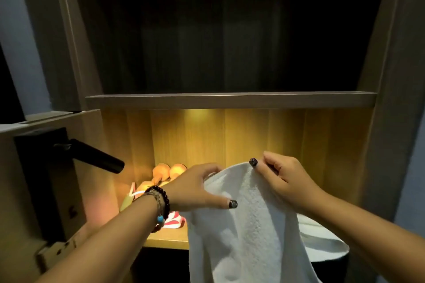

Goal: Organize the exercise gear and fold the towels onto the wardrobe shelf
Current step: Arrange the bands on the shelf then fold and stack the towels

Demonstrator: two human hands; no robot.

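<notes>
Lit shelf [165, 240]; towel [243, 225] between both grips.

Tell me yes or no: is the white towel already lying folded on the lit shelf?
No: both the left hand and right hand hold the towel up by its top edge.

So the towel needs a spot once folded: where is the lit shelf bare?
Left end is crowded: orange dumbbells and pink-white gear. The shelf looks bare behind both hands; another white towel fills the front right.

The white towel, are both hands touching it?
Touching. The head view shows the left hand and right hand pinching the white towel's top edge.
</notes>
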